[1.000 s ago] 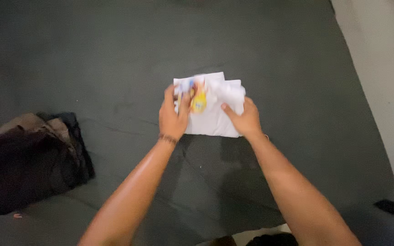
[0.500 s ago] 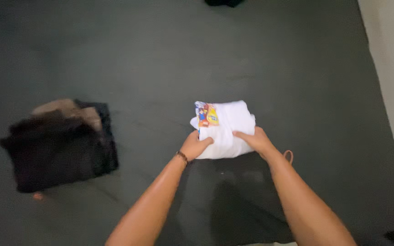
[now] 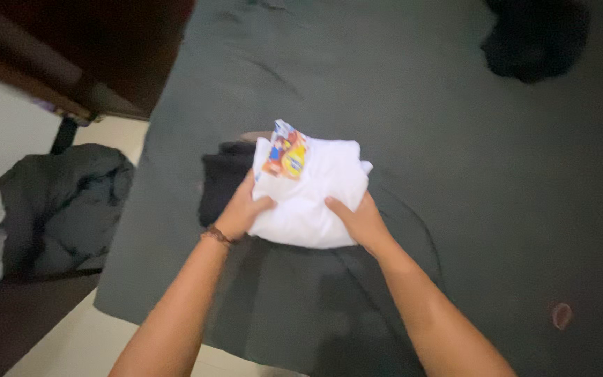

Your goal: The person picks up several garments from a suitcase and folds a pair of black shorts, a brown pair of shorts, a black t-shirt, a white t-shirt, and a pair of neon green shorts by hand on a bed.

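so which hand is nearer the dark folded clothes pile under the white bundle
Left. The left hand overlaps the dark folded clothes pile; the right hand grips the white folded bundle's far side.

A dark grey sheet [image 3: 455,174] covers the bed. Pale floor [image 3: 85,342] shows at left, under dark wooden furniture [image 3: 71,49]. The light is dim.

**Dim room light, soft focus, blur at the edges**

The light is low and flat, and the dark grey-green bed sheet [image 3: 455,174] reads murky with little texture. The folded white cotton garment with a colourful print [image 3: 312,195] is the brightest thing and looks slightly washed out. The forearms carry a faint sheen. A soft shadow falls on the sheet below the left hand [image 3: 240,213] and right hand [image 3: 361,223]. The brown wooden furniture [image 3: 71,56] at upper left is smeared by motion blur.
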